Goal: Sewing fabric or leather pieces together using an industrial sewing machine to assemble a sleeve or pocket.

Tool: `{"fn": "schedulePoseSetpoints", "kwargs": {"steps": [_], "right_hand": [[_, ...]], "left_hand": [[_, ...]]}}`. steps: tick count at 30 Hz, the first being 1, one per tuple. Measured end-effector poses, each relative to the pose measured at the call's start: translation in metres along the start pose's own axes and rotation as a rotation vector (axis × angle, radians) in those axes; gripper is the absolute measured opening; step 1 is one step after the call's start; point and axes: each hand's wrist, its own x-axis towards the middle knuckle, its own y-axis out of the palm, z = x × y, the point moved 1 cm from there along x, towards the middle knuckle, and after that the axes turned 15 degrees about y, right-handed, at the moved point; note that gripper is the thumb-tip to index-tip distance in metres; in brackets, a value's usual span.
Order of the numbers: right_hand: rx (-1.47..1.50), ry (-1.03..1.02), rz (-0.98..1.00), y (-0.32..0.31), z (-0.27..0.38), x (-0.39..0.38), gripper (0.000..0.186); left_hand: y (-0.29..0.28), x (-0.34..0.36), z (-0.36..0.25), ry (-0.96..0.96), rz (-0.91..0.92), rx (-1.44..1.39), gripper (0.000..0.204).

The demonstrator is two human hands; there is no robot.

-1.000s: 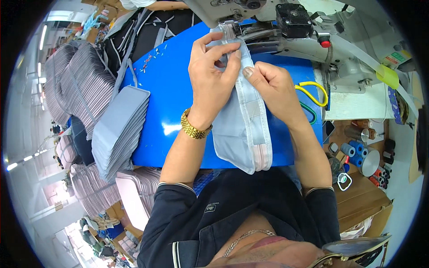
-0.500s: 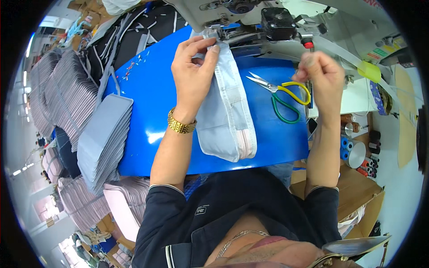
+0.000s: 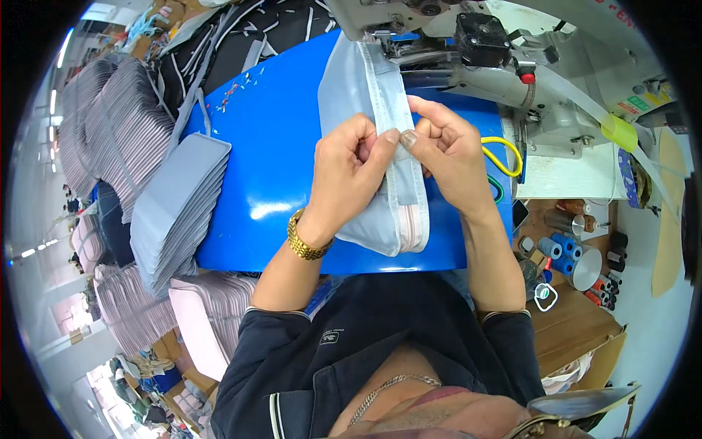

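Cloth [image 3: 403, 180] reaches the machine [image 3: 475, 79] at top centre; my left grip [image 3: 346, 173] and right grip [image 3: 455, 162] pinch it, nearly closed, apparently to keep it flat.

Blue spools [image 3: 564, 243] sit near a cardboard box [image 3: 574, 323].

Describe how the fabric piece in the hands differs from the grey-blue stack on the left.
The fabric piece is a single item, while the grey-blue stack is many layered panels. The fabric piece is pinched by the left hand and right hand; no hand touches the stack. The fabric piece shows a pinkish strip near its lower end; the stack's top panel looks plain. Both are largely grey-blue.
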Motion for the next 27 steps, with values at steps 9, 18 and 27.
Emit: {"fn": "schedulePoseSetpoints", "kwargs": {"steps": [9, 18, 27], "right_hand": [[0.033, -0.026, -0.011, 0.0, 0.003, 0.029, 0.037], [0.069, -0.016, -0.069, 0.006, 0.01, 0.037, 0.034], [-0.573, -0.205, -0.596, -0.08, 0.106, -0.084, 0.037]], "left_hand": [[0.001, 0.026, 0.015, 0.032, -0.054, -0.027, 0.031], [-0.001, 0.064, 0.047, 0.044, -0.136, -0.076, 0.035], [-0.012, 0.077, 0.065, 0.07, -0.087, -0.037, 0.044]]}}
